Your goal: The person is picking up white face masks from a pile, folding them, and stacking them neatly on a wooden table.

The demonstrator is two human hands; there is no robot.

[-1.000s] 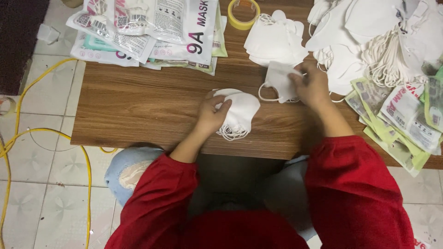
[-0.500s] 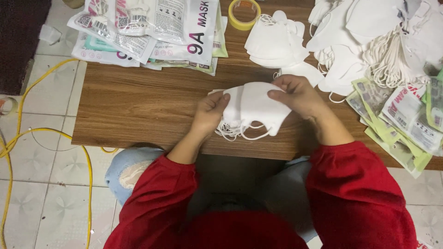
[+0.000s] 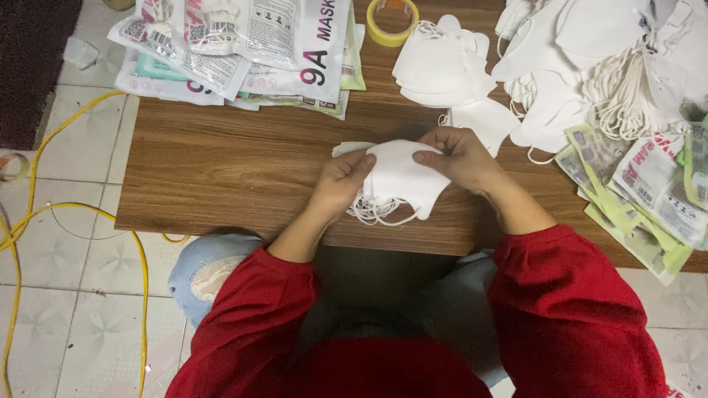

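Here, a small stack of white folded face masks (image 3: 402, 177) is held just above a wooden table (image 3: 236, 169), close to the middle of its near edge. The stack is pinched from both ends: the left hand (image 3: 343, 180) is closed on its left side, thumb on top, and the right hand (image 3: 457, 155) is closed on its upper right corner. Thin white ear loops (image 3: 372, 212) are seen dangling loose beneath the stack. The masks are judged to be very light, soft and easily bent, so the layers may slide apart; a flat pinch across the folded edges, with the loops gathered in, is judged safest. At the table's far left corner lies a heap of printed plastic packets (image 3: 243, 44); a roll of yellow tape (image 3: 392, 18) sits at the far edge. More loose white masks (image 3: 590, 59) are piled toward the far right corner.
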